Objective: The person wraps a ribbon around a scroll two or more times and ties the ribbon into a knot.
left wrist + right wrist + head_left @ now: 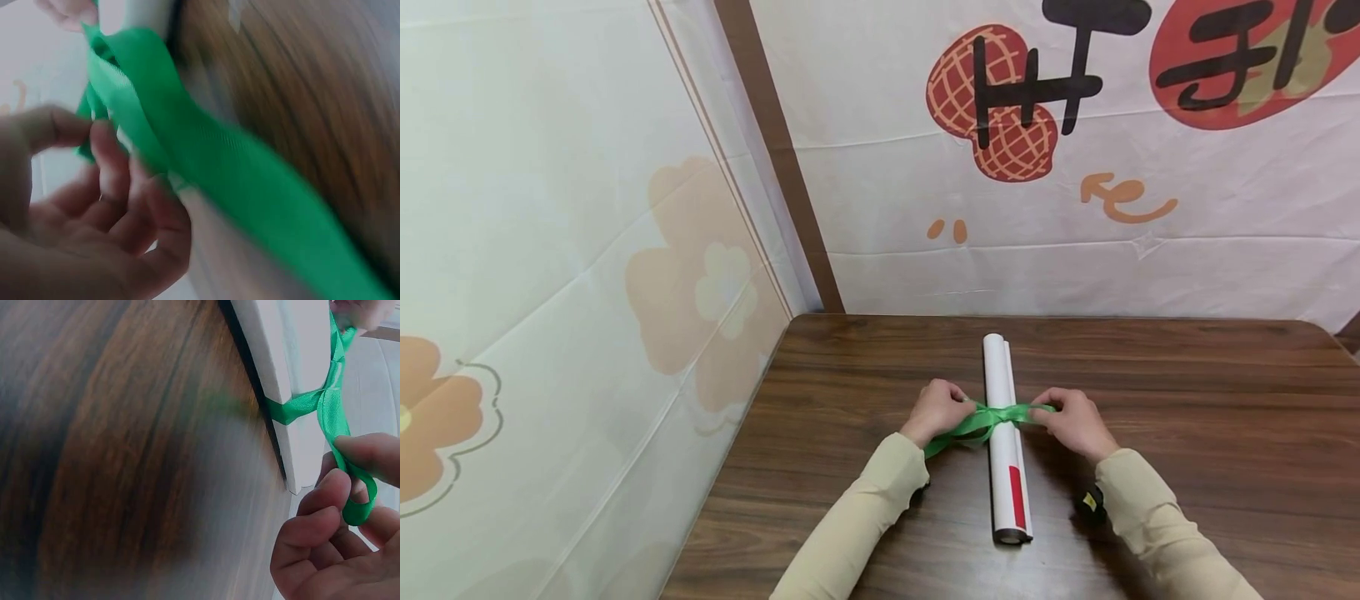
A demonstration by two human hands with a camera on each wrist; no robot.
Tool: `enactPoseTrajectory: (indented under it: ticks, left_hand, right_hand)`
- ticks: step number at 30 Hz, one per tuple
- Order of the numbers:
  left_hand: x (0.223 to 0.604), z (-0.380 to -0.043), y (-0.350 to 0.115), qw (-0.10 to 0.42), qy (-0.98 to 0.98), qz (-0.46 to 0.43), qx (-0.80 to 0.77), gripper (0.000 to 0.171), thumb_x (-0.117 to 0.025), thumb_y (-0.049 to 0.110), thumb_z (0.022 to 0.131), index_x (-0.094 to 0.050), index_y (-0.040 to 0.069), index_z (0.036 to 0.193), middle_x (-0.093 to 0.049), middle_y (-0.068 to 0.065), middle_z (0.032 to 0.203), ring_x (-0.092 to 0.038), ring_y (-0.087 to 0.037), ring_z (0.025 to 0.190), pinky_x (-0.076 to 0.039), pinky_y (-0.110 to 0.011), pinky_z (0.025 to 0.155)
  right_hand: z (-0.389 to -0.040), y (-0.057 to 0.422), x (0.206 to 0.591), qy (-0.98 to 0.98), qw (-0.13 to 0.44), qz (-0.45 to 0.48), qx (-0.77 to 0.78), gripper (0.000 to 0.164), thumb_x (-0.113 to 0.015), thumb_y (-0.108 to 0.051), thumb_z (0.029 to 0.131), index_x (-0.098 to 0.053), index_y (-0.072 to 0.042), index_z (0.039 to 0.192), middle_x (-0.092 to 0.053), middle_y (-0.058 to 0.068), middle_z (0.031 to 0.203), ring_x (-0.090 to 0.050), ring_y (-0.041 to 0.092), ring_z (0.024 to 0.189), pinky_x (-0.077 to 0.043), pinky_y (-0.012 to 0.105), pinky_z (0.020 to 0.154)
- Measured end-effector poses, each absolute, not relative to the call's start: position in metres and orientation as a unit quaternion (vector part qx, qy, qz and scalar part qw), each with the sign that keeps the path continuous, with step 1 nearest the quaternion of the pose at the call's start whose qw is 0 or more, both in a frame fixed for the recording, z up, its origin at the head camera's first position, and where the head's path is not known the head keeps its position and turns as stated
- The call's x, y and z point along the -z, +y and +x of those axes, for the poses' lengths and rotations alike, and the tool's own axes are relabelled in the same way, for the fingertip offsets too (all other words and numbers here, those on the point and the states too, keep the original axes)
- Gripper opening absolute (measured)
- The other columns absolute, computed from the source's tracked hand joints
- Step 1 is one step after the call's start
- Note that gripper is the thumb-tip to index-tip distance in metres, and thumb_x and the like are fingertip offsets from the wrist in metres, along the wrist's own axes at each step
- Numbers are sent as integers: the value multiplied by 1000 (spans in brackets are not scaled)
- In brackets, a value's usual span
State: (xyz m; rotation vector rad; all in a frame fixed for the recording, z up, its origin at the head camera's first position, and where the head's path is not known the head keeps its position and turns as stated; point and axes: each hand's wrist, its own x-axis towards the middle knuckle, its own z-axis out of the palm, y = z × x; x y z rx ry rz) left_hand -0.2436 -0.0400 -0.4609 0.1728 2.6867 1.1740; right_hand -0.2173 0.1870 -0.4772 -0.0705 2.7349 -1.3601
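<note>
A white paper roll (1002, 475) with a red label near its close end lies lengthwise on the wooden table. Green ribbon (1003, 415) circles its middle and crosses in a knot on top. On the left side my left hand (938, 408) pinches ribbon between thumb and forefinger, and a long tail of it (250, 187) trails past the fingers in the left wrist view. My right hand (1072, 419) pinches the ribbon on the other side; in the right wrist view a loop (359, 512) curls out below the thumb and fingertips.
The brown table (1210, 433) stretches to both sides of the roll. A small black object with a yellow mark (1090, 502) is by the right sleeve. Behind the table hangs a printed cloth (880, 200), with another flowered cloth (587, 208) along the left.
</note>
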Motion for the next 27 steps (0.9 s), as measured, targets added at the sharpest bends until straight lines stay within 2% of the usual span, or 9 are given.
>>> enactPoseTrajectory:
  ticks: [2,5,8,13,16,20,24,27]
  left_hand:
    - [462,-244,-43,92,930,84,-346,20,-66,18,84,-64,12,65,-52,6,60,-43,-8,55,-34,-19,52]
    - [461,-245,-47,81,949,117,-283,19,-64,14,81,-59,14,63,-47,6,59,-41,-9,54,-33,-21,51]
    - [461,-246,-49,65,957,155,-235,7,-63,9,80,-64,14,75,-56,4,73,-48,-11,64,-38,-23,56]
    - [464,-249,-50,41,954,210,-211,20,-57,1,82,-68,15,90,-64,1,93,-53,-10,77,-44,-23,65]
    - [465,-250,-50,53,941,209,-260,23,-55,2,85,-69,15,98,-66,0,96,-52,-10,75,-43,-22,66]
    - [465,-252,-49,98,913,197,-345,21,-59,12,91,-67,12,110,-64,-1,92,-50,-9,71,-42,-20,64]
    - [463,-254,-50,129,896,189,-381,21,-66,19,90,-68,10,109,-60,0,85,-50,-8,71,-42,-20,62]
    - [462,-255,-50,118,899,188,-377,18,-68,16,89,-70,10,105,-62,0,84,-51,-8,70,-42,-20,62]
  right_hand:
    - [-218,186,477,896,37,-22,441,17,-62,-15,89,-68,-1,97,-64,13,78,-56,17,64,-44,30,57]
    - [-218,185,476,900,29,-14,435,18,-62,-14,86,-68,-1,96,-64,12,74,-54,15,61,-43,29,55]
    - [-218,185,476,902,26,-6,430,19,-61,-14,84,-68,-1,95,-65,11,72,-53,14,60,-42,29,54]
    - [-218,184,476,904,27,3,427,19,-61,-15,83,-68,-1,94,-65,10,72,-53,14,59,-42,29,54]
    - [-217,185,476,902,31,-4,430,18,-61,-15,84,-67,-1,95,-64,11,74,-53,15,60,-42,29,54]
    - [-217,187,476,901,43,-35,431,20,-63,-19,88,-63,-2,100,-61,9,77,-52,15,64,-42,29,57]
    - [-217,187,477,905,44,-49,421,25,-67,-24,88,-59,-3,100,-58,5,79,-48,15,67,-40,29,60]
    - [-217,186,476,908,38,-45,416,27,-69,-25,87,-57,-3,97,-56,5,78,-47,16,67,-39,29,60]
